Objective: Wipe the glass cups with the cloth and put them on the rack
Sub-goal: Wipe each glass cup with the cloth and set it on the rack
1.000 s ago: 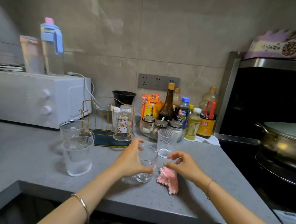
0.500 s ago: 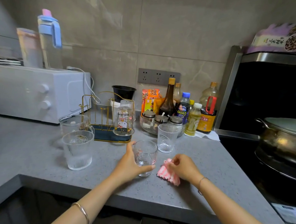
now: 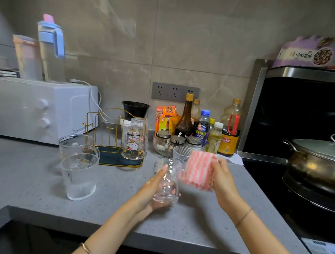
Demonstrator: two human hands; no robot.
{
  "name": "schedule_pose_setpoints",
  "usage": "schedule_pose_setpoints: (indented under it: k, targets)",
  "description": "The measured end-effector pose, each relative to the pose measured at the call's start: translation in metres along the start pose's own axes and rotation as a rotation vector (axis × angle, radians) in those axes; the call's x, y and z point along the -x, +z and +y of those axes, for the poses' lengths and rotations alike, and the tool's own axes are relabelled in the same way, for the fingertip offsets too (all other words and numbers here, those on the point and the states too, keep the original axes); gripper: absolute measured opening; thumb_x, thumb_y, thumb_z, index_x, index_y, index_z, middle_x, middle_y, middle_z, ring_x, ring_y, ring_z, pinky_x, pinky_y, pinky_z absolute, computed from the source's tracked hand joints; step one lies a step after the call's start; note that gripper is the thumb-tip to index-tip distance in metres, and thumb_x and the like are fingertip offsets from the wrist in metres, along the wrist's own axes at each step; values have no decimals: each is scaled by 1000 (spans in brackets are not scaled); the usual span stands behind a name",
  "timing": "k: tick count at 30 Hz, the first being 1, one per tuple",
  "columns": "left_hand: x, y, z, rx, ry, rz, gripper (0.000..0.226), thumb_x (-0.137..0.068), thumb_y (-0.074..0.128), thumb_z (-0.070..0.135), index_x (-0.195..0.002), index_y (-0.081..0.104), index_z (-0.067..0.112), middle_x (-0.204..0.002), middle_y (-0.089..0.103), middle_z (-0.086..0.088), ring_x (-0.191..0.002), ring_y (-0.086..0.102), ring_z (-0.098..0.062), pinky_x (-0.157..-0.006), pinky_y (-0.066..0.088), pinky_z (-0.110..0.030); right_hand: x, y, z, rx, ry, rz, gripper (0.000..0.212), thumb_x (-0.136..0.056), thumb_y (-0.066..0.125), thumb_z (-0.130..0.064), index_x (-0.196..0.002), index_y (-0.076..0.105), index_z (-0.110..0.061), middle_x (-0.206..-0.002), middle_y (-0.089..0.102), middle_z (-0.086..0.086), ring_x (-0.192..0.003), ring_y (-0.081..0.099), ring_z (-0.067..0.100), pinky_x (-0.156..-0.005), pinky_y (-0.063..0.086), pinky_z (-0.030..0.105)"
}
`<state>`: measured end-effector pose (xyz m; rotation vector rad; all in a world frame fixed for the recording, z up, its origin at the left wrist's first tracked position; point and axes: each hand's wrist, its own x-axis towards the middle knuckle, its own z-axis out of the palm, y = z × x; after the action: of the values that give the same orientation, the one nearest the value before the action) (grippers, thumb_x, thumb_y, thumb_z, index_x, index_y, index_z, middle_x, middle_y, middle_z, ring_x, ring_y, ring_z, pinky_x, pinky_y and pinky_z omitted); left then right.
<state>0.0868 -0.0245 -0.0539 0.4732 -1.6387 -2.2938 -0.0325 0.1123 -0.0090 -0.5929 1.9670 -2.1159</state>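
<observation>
Grey speckled countertop [image 3: 122, 191] below both hands. Grips clear glass cup [image 3: 167, 182] in left hand [image 3: 151, 191], seemingly lifted off it; pinches pink striped cloth [image 3: 198, 169] in right hand [image 3: 222, 178], just right of the cup. Looks like wiping about to begin: next calls for working cloth round and inside the cup, then carrying it to the gold wire rack [image 3: 106, 128] beyond the left hand, beside the upturned Hello Kitty glass [image 3: 134, 142]
</observation>
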Motion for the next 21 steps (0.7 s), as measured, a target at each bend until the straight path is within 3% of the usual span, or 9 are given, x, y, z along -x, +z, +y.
schedule_pose_setpoints:
  k: [3, 5, 7, 9, 11, 12, 15, 18, 21]
  targets:
    - [-2, 11, 5, 97, 7, -12, 67, -71, 59, 64, -103, 69, 7, -85, 73, -12, -82, 67, -30, -92, 52, -46, 25, 18, -9, 63, -202, -133, 14, -101, 35, -37, -97, 43, -26, -96, 57, -9, -85, 58, 10, -72, 54, 40]
    - [-5, 18, 11, 123, 32, -14, 73, -79, 45, 71, -107, 70, 9, -96, 74, -15, -90, 68, -29, -99, 48, -48, 41, 30, -3, 93, -274, -258, 21, -96, 36, -51, -93, 44, -32, -105, 62, -12, -96, 62, 13, -86, 53, 51]
    - [-7, 21, 16, 148, 46, -40, 79, -86, 26, 73, -119, 67, 14, -114, 71, -16, -108, 66, -30, -103, 46, -49, 47, 37, 2, 32, -301, -343, 23, -90, 42, -52, -101, 49, -33, -124, 58, -22, -115, 57, 5, -99, 47, 43]
    - [-6, 24, 20, 180, 62, -28, 79, -91, 19, 70, -125, 63, 14, -118, 69, -16, -112, 65, -30, -102, 47, -48, 46, 41, 1, -78, -298, -313, 34, -89, 49, -49, -105, 48, -19, -135, 54, -13, -125, 52, 9, -104, 44, 42]
    - [-4, 27, 22, 166, 94, 7, 72, -94, 22, 65, -125, 62, 13, -114, 71, -15, -107, 67, -29, -99, 49, -47, 42, 43, -2, -194, -294, -222, 31, -94, 52, -42, -100, 47, -12, -127, 60, 3, -121, 56, 24, -101, 46, 49]
    - [-2, 29, 22, 152, 105, 20, 69, -95, 24, 63, -124, 62, 14, -111, 73, -13, -103, 68, -28, -97, 51, -46, 40, 44, -4, -202, -302, -187, 27, -92, 53, -39, -101, 48, -14, -124, 61, 3, -119, 57, 24, -98, 48, 45]
    - [4, 33, 20, 114, 124, 0, 62, -95, 29, 61, -120, 64, 17, -107, 74, -9, -100, 71, -25, -89, 55, -41, 37, 46, -7, -66, -342, -170, 38, -84, 52, -43, -120, 49, -32, -130, 56, -12, -120, 54, 5, -96, 47, 21]
    - [8, 37, 22, 101, 166, 10, 57, -90, 37, 63, -126, 59, 25, -112, 73, -6, -102, 71, -21, -89, 55, -41, 34, 48, -10, 11, -337, -254, 36, -91, 44, -44, -127, 42, -47, -134, 45, -30, -128, 42, -5, -111, 36, 29]
    - [11, 39, 21, 150, 201, 9, 63, -84, 41, 66, -130, 58, 27, -116, 72, -3, -106, 69, -20, -93, 53, -42, 40, 50, -11, 32, -417, -255, 34, -94, 38, -44, -126, 40, -51, -144, 37, -26, -135, 32, -8, -116, 27, 31]
